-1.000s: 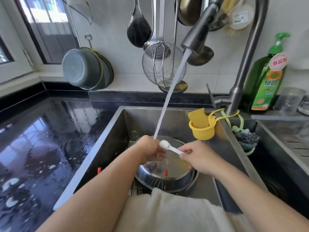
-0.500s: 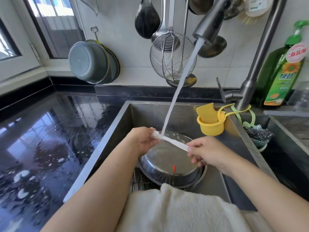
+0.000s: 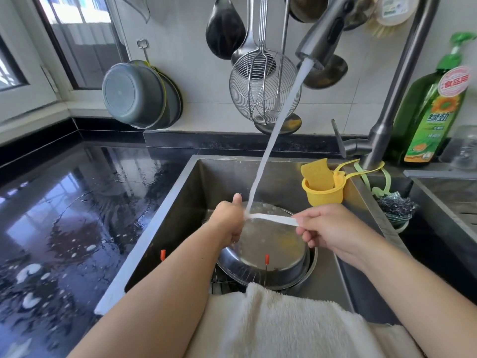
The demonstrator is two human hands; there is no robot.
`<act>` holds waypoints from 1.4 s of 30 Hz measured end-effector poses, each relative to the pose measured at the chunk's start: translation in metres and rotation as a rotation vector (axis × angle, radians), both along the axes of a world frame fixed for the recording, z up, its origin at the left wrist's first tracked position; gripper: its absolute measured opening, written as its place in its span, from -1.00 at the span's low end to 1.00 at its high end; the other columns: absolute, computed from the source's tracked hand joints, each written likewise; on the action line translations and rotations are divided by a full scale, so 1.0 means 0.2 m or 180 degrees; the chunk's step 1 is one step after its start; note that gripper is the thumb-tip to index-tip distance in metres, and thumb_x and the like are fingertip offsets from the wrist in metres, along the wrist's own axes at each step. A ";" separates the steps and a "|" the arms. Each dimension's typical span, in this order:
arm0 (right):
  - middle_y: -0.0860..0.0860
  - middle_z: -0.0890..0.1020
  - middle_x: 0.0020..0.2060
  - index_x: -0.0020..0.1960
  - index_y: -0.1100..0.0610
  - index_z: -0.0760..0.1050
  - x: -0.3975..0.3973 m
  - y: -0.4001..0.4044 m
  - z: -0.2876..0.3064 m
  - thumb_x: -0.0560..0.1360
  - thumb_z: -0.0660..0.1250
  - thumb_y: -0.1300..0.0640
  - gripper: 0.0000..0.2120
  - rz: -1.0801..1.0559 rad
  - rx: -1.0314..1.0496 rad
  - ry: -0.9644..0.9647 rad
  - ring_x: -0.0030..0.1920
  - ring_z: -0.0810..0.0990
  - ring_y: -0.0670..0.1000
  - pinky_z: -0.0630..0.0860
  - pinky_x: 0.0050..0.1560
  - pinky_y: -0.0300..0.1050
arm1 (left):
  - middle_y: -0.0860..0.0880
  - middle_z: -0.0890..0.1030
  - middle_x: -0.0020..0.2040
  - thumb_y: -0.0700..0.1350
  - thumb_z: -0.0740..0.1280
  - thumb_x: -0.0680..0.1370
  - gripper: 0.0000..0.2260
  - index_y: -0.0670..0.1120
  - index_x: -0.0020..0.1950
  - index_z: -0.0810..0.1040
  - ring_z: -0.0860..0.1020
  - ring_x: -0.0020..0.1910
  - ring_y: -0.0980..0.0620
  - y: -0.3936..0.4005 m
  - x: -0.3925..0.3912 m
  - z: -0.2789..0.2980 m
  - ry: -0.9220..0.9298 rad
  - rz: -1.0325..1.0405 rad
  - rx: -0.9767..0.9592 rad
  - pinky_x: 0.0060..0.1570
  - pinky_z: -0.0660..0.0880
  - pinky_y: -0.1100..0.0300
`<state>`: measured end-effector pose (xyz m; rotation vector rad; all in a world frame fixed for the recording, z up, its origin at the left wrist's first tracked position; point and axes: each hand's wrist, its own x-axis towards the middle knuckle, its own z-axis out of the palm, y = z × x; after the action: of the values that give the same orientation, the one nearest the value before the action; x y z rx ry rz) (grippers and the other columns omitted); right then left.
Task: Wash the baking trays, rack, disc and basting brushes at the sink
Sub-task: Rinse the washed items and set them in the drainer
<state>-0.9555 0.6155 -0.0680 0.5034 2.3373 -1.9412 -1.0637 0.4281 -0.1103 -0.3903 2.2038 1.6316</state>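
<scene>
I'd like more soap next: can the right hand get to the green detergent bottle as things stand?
Probably not right away: the right hand pinches the white brush. Otherwise the way to the green detergent bottle looks open.

Dish soap bottle, round pink sticker near the neck: red characters "食品用".
Dish soap bottle, green front label under a sunflower picture: large brand characters "绿劲"; the smaller print beneath is too small to read.
Round white tub lid hanging by the tap: green print, illegible.

Both forearms reach forward, left hand and right hand each curled in a grip.
</scene>
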 end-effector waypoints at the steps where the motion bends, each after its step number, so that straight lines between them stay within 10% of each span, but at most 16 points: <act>1: 0.16 0.63 -0.28 0.01 0.30 0.63 0.00 0.02 0.01 0.60 0.32 0.37 -0.90 -0.0127 -0.0044 -0.0021 -0.40 0.54 -0.05 0.51 -0.41 -0.22 | -0.01 0.36 -0.50 0.18 0.06 0.73 -0.49 -0.22 -0.02 0.53 0.24 -0.58 0.09 0.00 0.00 0.00 -0.0108 -0.0041 0.0092 -0.55 0.23 0.25; 12: 0.16 0.65 -0.24 0.05 0.25 0.63 -0.02 0.11 -0.03 0.62 0.32 0.32 -0.89 -0.0331 0.0187 0.0068 -0.37 0.56 -0.04 0.53 -0.38 -0.23 | -0.14 0.56 -0.27 -0.27 0.16 0.69 -0.78 -0.28 0.07 0.60 0.47 -0.35 0.04 -0.01 0.04 0.08 -0.0764 -0.0091 0.1410 -0.35 0.51 0.23; 15: 0.15 0.67 -0.23 0.04 0.20 0.65 -0.01 0.09 -0.03 0.63 0.32 0.31 -0.86 -0.0093 0.0493 0.0229 -0.35 0.59 -0.03 0.55 -0.34 -0.21 | -0.17 0.59 -0.29 -0.31 0.18 0.66 -0.80 -0.30 0.12 0.59 0.50 -0.35 0.00 -0.02 0.05 0.05 -0.0601 -0.0244 0.0950 -0.28 0.51 0.18; 20: 0.05 0.70 -0.31 -0.02 0.07 0.68 0.00 0.10 -0.02 0.63 0.33 0.24 -0.83 -0.0094 0.1315 0.0605 -0.32 0.67 0.00 0.68 -0.09 0.01 | -0.16 0.66 -0.05 0.00 0.14 0.75 -0.69 -0.18 0.14 0.58 0.65 -0.05 -0.17 0.07 0.05 -0.01 0.0965 -0.1620 -0.1477 -0.02 0.57 0.01; 29: 0.02 0.74 -0.19 -0.08 0.06 0.68 -0.01 0.09 -0.02 0.57 0.40 0.30 -0.83 -0.0415 0.0788 0.0800 -0.15 0.75 -0.02 0.65 0.15 0.10 | -0.04 0.59 -0.18 0.06 0.16 0.74 -0.62 -0.20 0.17 0.62 0.61 -0.23 -0.04 0.06 0.01 0.02 0.1234 -0.1760 -0.1556 -0.17 0.56 0.09; 35: -0.01 0.73 -0.21 -0.15 -0.06 0.66 -0.02 0.03 -0.02 0.54 0.45 0.26 -0.78 -0.0231 0.1114 0.0941 -0.09 0.71 0.02 0.61 0.09 -0.04 | -0.12 0.54 -0.32 -0.17 0.31 0.69 -0.87 -0.20 0.03 0.59 0.50 -0.47 0.04 0.03 -0.02 0.01 -0.0124 -0.0135 0.0675 -0.53 0.46 0.26; 42: -0.09 0.69 -0.07 -0.01 0.00 0.68 -0.02 0.06 -0.03 0.51 0.46 0.30 -0.79 -0.0250 0.1204 0.0822 -0.02 0.66 -0.06 0.54 0.04 -0.19 | -0.28 0.65 0.17 -0.40 0.22 0.66 -0.80 -0.39 0.21 0.60 0.68 0.08 -0.16 -0.09 -0.01 0.09 -0.0572 -0.0149 0.1678 -0.02 0.69 0.10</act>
<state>-0.9605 0.6276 -0.0743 0.3880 2.9135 -1.6821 -1.0650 0.4099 -0.0918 -0.3147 1.5630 1.9768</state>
